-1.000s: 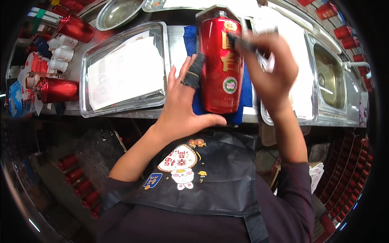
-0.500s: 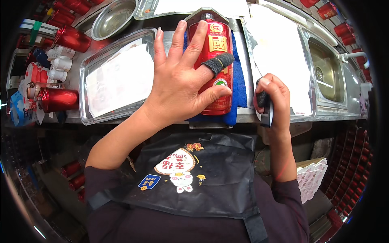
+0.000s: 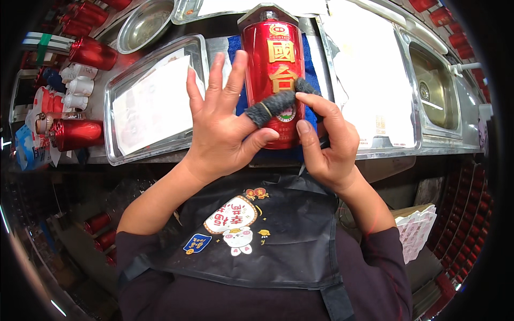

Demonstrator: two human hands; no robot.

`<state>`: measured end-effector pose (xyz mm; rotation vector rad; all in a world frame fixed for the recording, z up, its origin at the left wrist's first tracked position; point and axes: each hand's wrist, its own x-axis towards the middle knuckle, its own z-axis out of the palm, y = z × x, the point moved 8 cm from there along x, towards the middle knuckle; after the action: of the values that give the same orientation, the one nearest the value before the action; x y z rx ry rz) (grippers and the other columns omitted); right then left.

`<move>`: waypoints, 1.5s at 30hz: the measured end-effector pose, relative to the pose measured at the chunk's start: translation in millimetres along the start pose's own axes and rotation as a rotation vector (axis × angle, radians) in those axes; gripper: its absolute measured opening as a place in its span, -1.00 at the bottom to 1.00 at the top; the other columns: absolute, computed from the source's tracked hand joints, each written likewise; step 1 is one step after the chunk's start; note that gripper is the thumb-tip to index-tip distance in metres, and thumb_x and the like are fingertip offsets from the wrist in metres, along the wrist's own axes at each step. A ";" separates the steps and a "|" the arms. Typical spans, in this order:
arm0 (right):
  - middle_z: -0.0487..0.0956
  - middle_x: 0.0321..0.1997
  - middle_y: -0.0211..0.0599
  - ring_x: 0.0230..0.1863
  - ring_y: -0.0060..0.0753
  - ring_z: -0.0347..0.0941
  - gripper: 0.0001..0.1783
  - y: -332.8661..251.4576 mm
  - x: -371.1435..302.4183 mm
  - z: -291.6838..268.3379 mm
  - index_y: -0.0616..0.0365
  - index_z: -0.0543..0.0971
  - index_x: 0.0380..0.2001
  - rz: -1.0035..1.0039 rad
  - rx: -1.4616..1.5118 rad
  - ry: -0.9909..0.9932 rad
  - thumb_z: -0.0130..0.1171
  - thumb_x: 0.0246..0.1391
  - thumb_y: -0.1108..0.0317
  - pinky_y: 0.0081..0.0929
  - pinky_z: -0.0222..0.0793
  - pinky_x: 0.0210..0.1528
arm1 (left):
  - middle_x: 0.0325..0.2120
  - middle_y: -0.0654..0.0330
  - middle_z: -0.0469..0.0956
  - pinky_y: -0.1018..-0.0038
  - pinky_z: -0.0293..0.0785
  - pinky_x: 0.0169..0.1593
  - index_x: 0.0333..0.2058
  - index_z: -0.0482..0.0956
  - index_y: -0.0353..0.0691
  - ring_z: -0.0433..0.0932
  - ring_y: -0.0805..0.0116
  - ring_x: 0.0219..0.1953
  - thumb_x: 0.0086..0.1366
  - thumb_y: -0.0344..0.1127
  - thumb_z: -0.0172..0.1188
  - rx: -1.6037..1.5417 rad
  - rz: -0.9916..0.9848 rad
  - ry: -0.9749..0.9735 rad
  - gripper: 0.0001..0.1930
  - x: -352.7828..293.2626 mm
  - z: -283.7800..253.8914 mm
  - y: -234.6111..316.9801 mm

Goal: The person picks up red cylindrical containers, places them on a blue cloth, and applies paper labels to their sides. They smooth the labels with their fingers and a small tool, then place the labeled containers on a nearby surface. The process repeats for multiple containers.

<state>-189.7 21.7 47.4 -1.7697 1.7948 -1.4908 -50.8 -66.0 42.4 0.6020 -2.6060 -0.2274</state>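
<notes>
Head view: metal counter (image 3: pixel 217 51), tray (image 3: pixel 134 75), sink (image 3: pixel 439 69); red bottle (image 3: pixel 261 61) on blue cloth (image 3: pixel 312 67); left hand (image 3: pixel 218 131) alongside, fingers splayed; right hand (image 3: pixel 333 144), fingers curled, grip unclear.

Before me a glossy red bottle (image 3: pixel 271 51), gold characters down its front, lies face up on a blue cloth (image 3: pixel 310 61), neck pointing away.

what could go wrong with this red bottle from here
The red bottle lies on a blue cloth, so it might slide or turn if pressed unevenly.
The right hand holds a dark item, partly hidden; any hard edge might scratch the bottle or catch the left hand close by.
</notes>
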 end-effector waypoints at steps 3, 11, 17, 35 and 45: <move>0.65 -0.14 0.04 -0.38 -0.06 0.64 -0.62 -1.0 7.2 3.0 0.30 0.54 0.01 -0.023 -0.060 -0.006 0.20 0.08 0.55 -0.37 0.51 -0.35 | 0.42 -0.25 0.03 -0.33 -0.40 0.34 -0.12 0.76 0.08 0.00 -0.31 0.44 0.34 0.27 0.06 -0.030 -0.053 0.036 -0.52 -4.6 -1.0 -3.8; 0.64 -0.12 0.02 -0.38 -0.05 0.64 -0.60 1.7 12.3 6.8 0.30 0.51 0.04 0.010 -0.041 -0.016 0.20 0.09 0.51 -0.35 0.51 -0.36 | 0.41 -0.24 0.05 -0.26 -0.41 0.38 0.00 0.68 -0.14 0.07 -0.19 0.44 0.38 0.13 0.11 -0.326 -0.231 0.018 -0.51 -6.4 11.4 -23.9; 0.65 -0.12 -0.01 -0.42 -0.14 0.61 -0.61 -1.8 -1.4 -1.0 0.29 0.54 0.02 0.022 -0.021 -0.033 0.21 0.08 0.51 -0.40 0.49 -0.39 | 0.11 -0.19 0.51 0.04 0.12 0.36 0.29 0.26 -0.41 0.39 -0.02 0.29 0.30 -0.13 0.32 -0.703 -0.350 0.147 -0.28 5.2 15.2 -14.3; 0.60 -0.38 -0.44 -0.51 -0.82 0.29 -0.83 80.6 3.6 -6.9 0.25 0.62 -0.23 0.750 0.730 0.259 0.17 0.21 0.38 -0.78 0.15 -0.46 | 0.03 -0.06 0.52 0.38 0.48 0.13 0.09 0.30 -0.42 0.54 0.30 0.07 0.13 -0.30 0.48 -0.741 -0.696 0.063 -0.34 36.3 22.7 -15.7; 0.57 -0.24 -0.29 -0.22 -0.57 0.50 -0.70 79.3 0.9 -6.0 0.30 0.52 -0.06 0.833 1.005 0.268 0.23 0.16 0.42 -0.64 0.46 -0.15 | -0.11 -0.10 0.57 0.43 0.59 -0.03 -0.11 0.26 -0.42 0.61 0.32 -0.06 0.13 -0.21 0.52 -1.112 -0.694 0.219 -0.38 41.8 23.2 -25.2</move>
<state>-243.9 5.3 -8.5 -0.3025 1.1896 -1.7435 -85.6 -106.0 31.9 0.9478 -1.5680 -1.5559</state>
